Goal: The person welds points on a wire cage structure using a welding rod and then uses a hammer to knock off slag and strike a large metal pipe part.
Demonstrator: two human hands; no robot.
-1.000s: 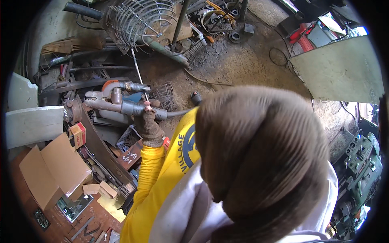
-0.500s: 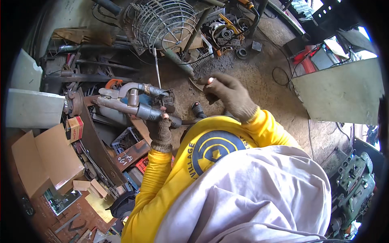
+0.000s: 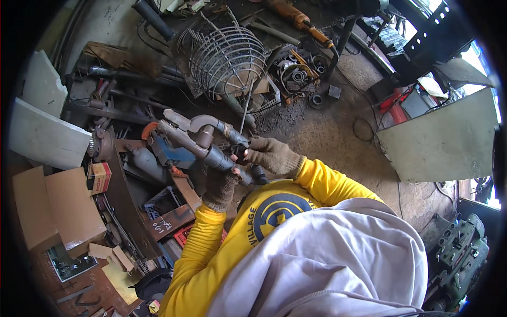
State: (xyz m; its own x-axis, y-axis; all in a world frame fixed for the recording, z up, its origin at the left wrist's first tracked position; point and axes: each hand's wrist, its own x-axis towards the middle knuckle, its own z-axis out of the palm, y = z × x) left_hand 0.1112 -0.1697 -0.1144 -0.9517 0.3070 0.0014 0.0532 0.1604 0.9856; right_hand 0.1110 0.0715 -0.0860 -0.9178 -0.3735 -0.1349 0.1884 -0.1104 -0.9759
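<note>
My gloved left hand [image 3: 222,185] wraps round the dark handle of a welding electrode holder [image 3: 195,140], its jaws pointing up and left. Beside the holder's lever, my gloved right hand [image 3: 274,154] has its fingers closed together. What they pinch is hidden between the two hands. A thin metal rod [image 3: 247,108], like a welding rod, slants down to the lever, and its lower end disappears behind it. Both brown gloves leave some fingertips bare. Above the holder stands a round wire cage [image 3: 228,58] of bent metal bars.
Metal parts and rings [image 3: 298,74] lie on the floor beyond, near an orange power tool [image 3: 306,26]. At left are a blue clamp-like tool [image 3: 171,150], an opened cardboard box [image 3: 74,206] and crates. A pale metal panel [image 3: 438,137] stands at right, with a green machine [image 3: 459,259] below it.
My right hand has come left and down to the electrode holder's lever. The holder and the thin rod have shifted right, the rod now leaning the other way. The whole view has moved slightly.
</note>
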